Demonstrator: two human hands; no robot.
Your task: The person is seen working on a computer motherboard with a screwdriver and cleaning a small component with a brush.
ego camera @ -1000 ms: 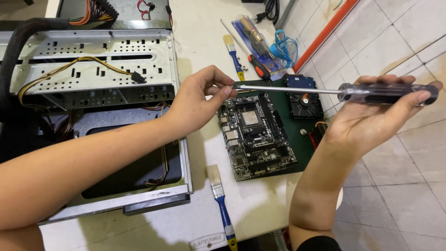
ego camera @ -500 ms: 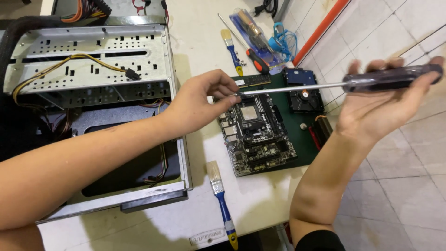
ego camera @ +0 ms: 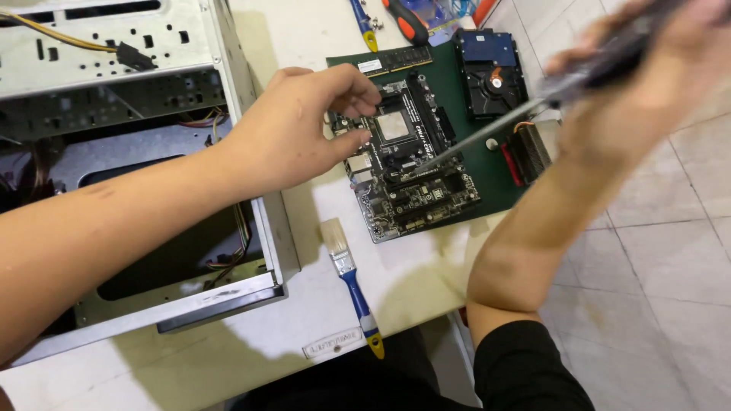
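Right hand, upper right of frame, is closed around a long screwdriver, tip angled down onto the motherboard at centre. Left hand hovers half-curled at the board's left edge holding nothing, I'd guess to steady it.

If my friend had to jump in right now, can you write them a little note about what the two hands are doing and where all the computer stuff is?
Left hand: fingers pinched together above the black computer motherboard; whether it holds anything cannot be seen.
Right hand: gripping the long dark-handled screwdriver, blurred, its tip down on the middle of the motherboard.
The motherboard lies on a green mat, beside a black hard drive.
The open grey metal computer case stands to the left, with no motherboard inside it.
A blue-handled paintbrush lies on the white table, nearer the person.
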